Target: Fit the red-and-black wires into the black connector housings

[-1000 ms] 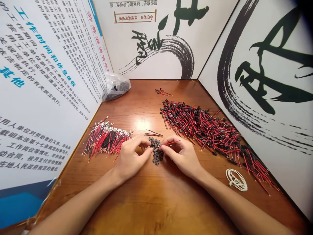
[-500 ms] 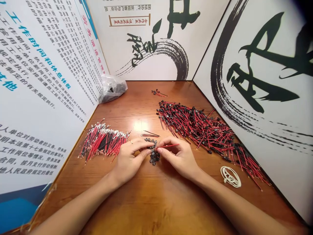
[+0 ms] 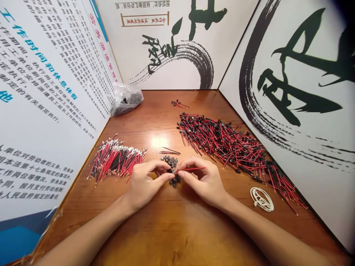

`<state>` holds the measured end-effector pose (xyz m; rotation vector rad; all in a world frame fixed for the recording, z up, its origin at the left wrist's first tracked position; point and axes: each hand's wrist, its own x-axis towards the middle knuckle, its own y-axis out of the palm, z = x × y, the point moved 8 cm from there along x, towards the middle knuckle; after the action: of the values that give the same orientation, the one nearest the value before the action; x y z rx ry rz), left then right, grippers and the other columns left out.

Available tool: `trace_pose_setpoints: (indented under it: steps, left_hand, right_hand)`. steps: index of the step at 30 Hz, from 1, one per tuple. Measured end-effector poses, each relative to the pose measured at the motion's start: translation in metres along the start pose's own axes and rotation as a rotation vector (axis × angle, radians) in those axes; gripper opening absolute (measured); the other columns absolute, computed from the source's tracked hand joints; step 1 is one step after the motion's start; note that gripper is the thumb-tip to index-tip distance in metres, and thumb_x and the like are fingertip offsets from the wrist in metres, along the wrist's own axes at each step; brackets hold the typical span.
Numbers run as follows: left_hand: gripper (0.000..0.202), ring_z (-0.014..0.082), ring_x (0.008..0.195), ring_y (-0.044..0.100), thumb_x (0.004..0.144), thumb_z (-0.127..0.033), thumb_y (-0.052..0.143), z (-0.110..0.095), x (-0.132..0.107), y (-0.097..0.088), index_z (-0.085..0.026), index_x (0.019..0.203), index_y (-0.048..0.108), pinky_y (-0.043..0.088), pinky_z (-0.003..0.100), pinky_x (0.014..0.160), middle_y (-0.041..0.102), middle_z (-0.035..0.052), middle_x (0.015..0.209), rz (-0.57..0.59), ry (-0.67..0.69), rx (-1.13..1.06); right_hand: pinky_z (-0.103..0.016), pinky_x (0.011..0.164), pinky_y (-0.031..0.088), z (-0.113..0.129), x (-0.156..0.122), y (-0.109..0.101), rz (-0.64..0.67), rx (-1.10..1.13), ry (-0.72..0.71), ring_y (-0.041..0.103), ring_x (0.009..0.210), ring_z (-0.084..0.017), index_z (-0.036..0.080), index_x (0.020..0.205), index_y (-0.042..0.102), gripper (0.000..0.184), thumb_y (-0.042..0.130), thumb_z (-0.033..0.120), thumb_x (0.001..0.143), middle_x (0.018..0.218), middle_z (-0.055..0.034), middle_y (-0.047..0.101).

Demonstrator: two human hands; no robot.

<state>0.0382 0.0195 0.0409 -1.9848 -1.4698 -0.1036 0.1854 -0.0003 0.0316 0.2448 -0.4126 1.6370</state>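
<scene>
Thumb and forefinger of my left hand point(image 3: 148, 179) are pinched together at the table's middle, on what looks like a small black connector housing, mostly covered by the fingertips. My right hand point(image 3: 203, 181) pinches a red wire point(image 3: 197, 168) near its left end; the rest sticks out to the right across the fingers. The wire's tip meets my left fingertips. Beneath and behind both hands lies a small heap of black connector housings point(image 3: 173, 161). A few dark loose wires point(image 3: 169, 151) lie just beyond it.
To the left is a pile of red and black wires with pale metal ends point(image 3: 119, 160). A large pile of red wires with black connectors point(image 3: 222, 142) spreads along the right panel. Nearby is a coiled white cord point(image 3: 261, 199). A plastic bag point(image 3: 127, 99) stands back left.
My left fingertips have moved slightly right and down, closer to the right ones. The red wire now lies flatter, its free end a little lower. More of the housing heap shows behind the hands.
</scene>
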Motion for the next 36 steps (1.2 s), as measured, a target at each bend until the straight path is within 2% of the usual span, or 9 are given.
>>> trace_pose_setpoints:
  steps: [9, 13, 17, 23, 29, 36]
  left_hand:
    - [0.01, 0.0091, 0.061, 0.067, 0.076, -0.015, 0.077, 0.0009, -0.0004, 0.0023, -0.015, 0.083, 0.07, 0.054, 0.015, 0.059, 0.074, 0.0002, 0.073, 0.014, -0.022, -0.039]
    - [0.011, 0.0084, 0.061, 0.067, 0.075, -0.014, 0.078, -0.0008, 0.0008, 0.0016, -0.015, 0.083, 0.071, 0.054, 0.014, 0.06, 0.074, -0.0004, 0.073, 0.008, -0.011, -0.03]
    - [0.01, 0.0082, 0.059, 0.066, 0.075, -0.014, 0.078, -0.0017, 0.0008, 0.001, -0.015, 0.082, 0.071, 0.053, 0.014, 0.059, 0.074, -0.0008, 0.072, 0.01, -0.005, -0.035]
    - [0.008, 0.01, 0.059, 0.067, 0.076, -0.017, 0.077, -0.0044, 0.0015, 0.0004, -0.016, 0.081, 0.07, 0.055, 0.017, 0.059, 0.074, 0.0003, 0.071, 0.011, 0.026, 0.014]
    - [0.009, 0.0106, 0.06, 0.067, 0.077, -0.018, 0.077, -0.0048, 0.0002, 0.0001, -0.016, 0.083, 0.071, 0.056, 0.018, 0.06, 0.074, 0.0006, 0.072, 0.008, 0.026, 0.026]
    - [0.008, 0.0111, 0.06, 0.068, 0.077, -0.019, 0.077, -0.004, -0.0002, 0.0005, -0.016, 0.082, 0.071, 0.056, 0.018, 0.06, 0.075, 0.0011, 0.072, 0.007, 0.003, 0.009]
  right_hand:
    - [-0.025, 0.058, 0.052, 0.0005, 0.0005, 0.0032, 0.022, 0.001, -0.02, 0.065, 0.069, -0.014, 0.019, 0.084, 0.065, 0.009, 0.061, 0.011, 0.084, 0.08, -0.003, 0.069]
    - [-0.025, 0.059, 0.053, 0.0021, 0.0005, 0.0025, 0.027, -0.064, -0.034, 0.065, 0.069, -0.014, 0.018, 0.084, 0.066, 0.01, 0.061, 0.01, 0.084, 0.079, -0.0031, 0.07]
    - [-0.027, 0.063, 0.054, 0.0033, 0.0005, 0.002, 0.033, -0.083, -0.059, 0.066, 0.072, -0.015, 0.018, 0.084, 0.066, 0.009, 0.061, 0.01, 0.085, 0.08, -0.0037, 0.07]
    - [-0.028, 0.065, 0.056, 0.0022, -0.0008, 0.0041, 0.034, -0.02, -0.052, 0.067, 0.073, -0.016, 0.018, 0.083, 0.065, 0.007, 0.061, 0.013, 0.086, 0.081, -0.0051, 0.071]
    - [-0.028, 0.064, 0.057, 0.0056, 0.0001, -0.0023, -0.018, -0.028, -0.069, 0.068, 0.074, -0.016, 0.019, 0.084, 0.067, 0.008, 0.063, 0.012, 0.085, 0.082, -0.005, 0.071]
    - [-0.027, 0.064, 0.057, 0.008, -0.0018, 0.0004, 0.004, -0.029, -0.085, 0.068, 0.074, -0.015, 0.019, 0.084, 0.066, 0.009, 0.062, 0.011, 0.085, 0.081, -0.0043, 0.071]
